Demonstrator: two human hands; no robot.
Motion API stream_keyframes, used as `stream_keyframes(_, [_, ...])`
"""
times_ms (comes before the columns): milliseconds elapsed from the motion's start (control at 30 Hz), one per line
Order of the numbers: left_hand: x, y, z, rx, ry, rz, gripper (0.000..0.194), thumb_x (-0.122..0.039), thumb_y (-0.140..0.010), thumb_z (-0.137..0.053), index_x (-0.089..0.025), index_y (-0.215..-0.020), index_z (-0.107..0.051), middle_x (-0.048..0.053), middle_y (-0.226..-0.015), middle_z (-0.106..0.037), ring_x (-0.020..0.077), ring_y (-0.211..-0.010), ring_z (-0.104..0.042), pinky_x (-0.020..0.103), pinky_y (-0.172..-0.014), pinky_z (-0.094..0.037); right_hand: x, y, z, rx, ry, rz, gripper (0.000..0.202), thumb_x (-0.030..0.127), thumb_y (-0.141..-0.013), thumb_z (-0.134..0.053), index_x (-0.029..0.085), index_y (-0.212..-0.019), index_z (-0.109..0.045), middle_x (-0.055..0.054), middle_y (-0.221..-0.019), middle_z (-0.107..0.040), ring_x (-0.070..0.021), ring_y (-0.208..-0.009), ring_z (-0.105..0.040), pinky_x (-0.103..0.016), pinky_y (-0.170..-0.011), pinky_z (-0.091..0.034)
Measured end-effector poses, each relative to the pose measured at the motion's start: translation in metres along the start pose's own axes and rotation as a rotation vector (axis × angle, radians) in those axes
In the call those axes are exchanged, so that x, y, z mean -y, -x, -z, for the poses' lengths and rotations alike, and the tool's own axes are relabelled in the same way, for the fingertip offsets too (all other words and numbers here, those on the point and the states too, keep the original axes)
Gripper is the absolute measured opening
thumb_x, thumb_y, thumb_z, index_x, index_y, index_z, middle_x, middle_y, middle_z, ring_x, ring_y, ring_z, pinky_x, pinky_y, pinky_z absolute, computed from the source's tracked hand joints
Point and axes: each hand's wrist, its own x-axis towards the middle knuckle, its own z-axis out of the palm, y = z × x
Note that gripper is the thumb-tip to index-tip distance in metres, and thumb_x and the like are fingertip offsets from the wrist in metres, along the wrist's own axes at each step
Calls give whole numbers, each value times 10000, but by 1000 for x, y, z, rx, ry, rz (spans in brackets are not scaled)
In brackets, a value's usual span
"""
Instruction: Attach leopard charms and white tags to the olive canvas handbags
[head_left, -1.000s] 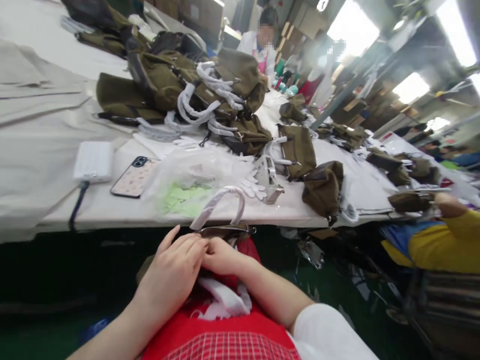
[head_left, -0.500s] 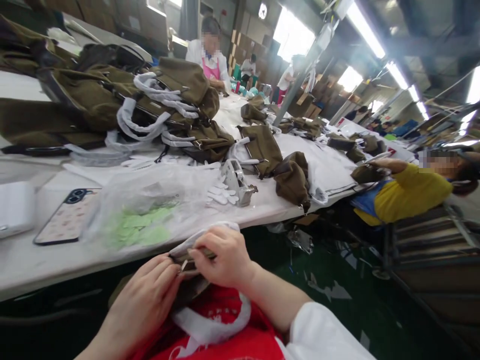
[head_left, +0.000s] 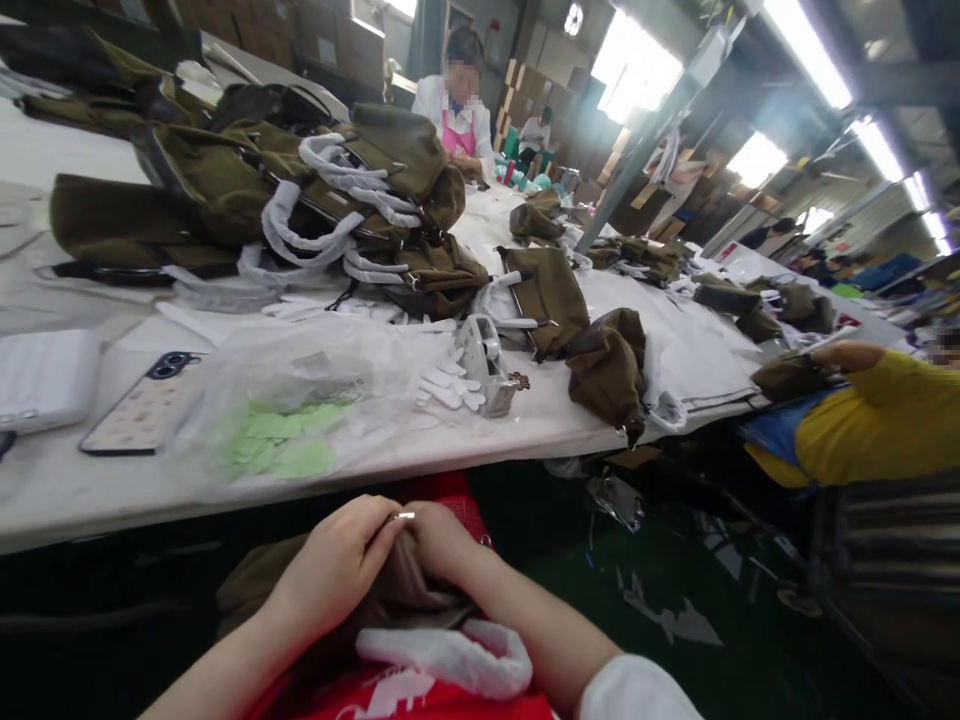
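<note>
An olive-brown handbag [head_left: 409, 585] rests on my lap against a red apron, partly hidden by my hands and forearms. My left hand [head_left: 341, 555] is closed on its upper edge, fingers bent over the cloth. Close beside it, my right hand [head_left: 442, 540] is also closed on the bag's edge. Between the two hands a small shiny metal piece [head_left: 405, 515] shows; I cannot tell what kind it is. A handle wrapped in white [head_left: 450, 655] loops toward me below my hands.
On the white table [head_left: 420, 450] lie a phone [head_left: 139, 405], a clear bag of green slips [head_left: 285, 435], a metal tape dispenser [head_left: 487, 365] and piled olive handbags [head_left: 217, 190]. A person in yellow [head_left: 862, 420] sits right; another in a pink apron [head_left: 457, 130] is across.
My hands have moved lower and closer together on the bag. My right hand has gone from a raised pinch to gripping the edge. The view has shifted to the left.
</note>
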Motion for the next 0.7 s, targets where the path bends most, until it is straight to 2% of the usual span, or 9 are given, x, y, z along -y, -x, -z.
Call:
stream_keyframes(100, [-5,-10,-5,-7,16,24,308,-391,-931,-433,-213,-846,-669,51,-856,-719,206,-805,-668,315,-773,-528,-7,7,38,-331,80,33,182,235,-914,-533,197,-876,-707,-57,-899,-712,-179,-848,-630,-271,-801,-461])
stream_keyframes(167, [-8,-16,-7,-6,44,49,302,-371,-926,-433,-212,-826,-669,36,-827,-719,194,-776,-666,297,-751,-525,-19,8,68,-558,115,-9,207,247,-925,-506,172,-902,-698,-71,-863,-689,-179,-810,-617,-282,-800,-465])
stream_keyframes(233, [-10,-22,-9,2,71,72,325,-373,-933,-416,-215,-812,-672,21,-796,-715,184,-745,-662,285,-731,-525,-35,5,96,-702,181,-78,202,233,-905,-519,153,-977,-690,-82,-902,-668,-178,-768,-601,-299,-801,-469])
stream_keyframes(300, [-12,-31,-13,12,79,81,366,-393,-948,-389,-214,-801,-673,19,-775,-709,183,-727,-658,288,-727,-529,-52,0,116,-724,257,-139,247,206,-868,-555,149,-1074,-678,-98,-999,-648,-179,-782,-599,-316,-836,-469])
stream_keyframes(367, [-12,-42,-17,30,67,58,393,-392,-962,-358,-209,-823,-676,38,-830,-715,190,-779,-666,308,-772,-537,-66,-7,130,-670,315,-167,284,184,-844,-582,155,-1108,-683,-107,-1045,-632,-193,-844,-606,-323,-874,-463])
stream_keyframes(467, [-10,-64,-23,56,0,-7,390,-365,-963,-352,-198,-841,-682,101,-1172,-685,223,-1072,-637,380,-973,-496,-76,-14,139,-589,337,-161,214,183,-845,-599,171,-1021,-721,-92,-985,-639,-202,-885,-612,-310,-876,-466])
stream_keyframes(567, [-4,-89,-31,122,-120,-25,339,-326,-941,-407,-188,-805,-685,108,-1489,-471,264,-1360,-440,462,-1152,-326,-80,-18,141,-561,309,-138,164,192,-852,-608,187,-955,-735,-77,-955,-648,-190,-857,-617,-301,-852,-475])
stream_keyframes(700, [4,-113,-45,284,-200,1,294,-271,-915,-445,-171,-808,-700,108,-1581,-324,279,-1469,-253,478,-1206,-189,-83,-16,142,-585,244,-92,146,198,-851,-603,183,-903,-739,-71,-914,-663,-188,-861,-622,-305,-856,-477])
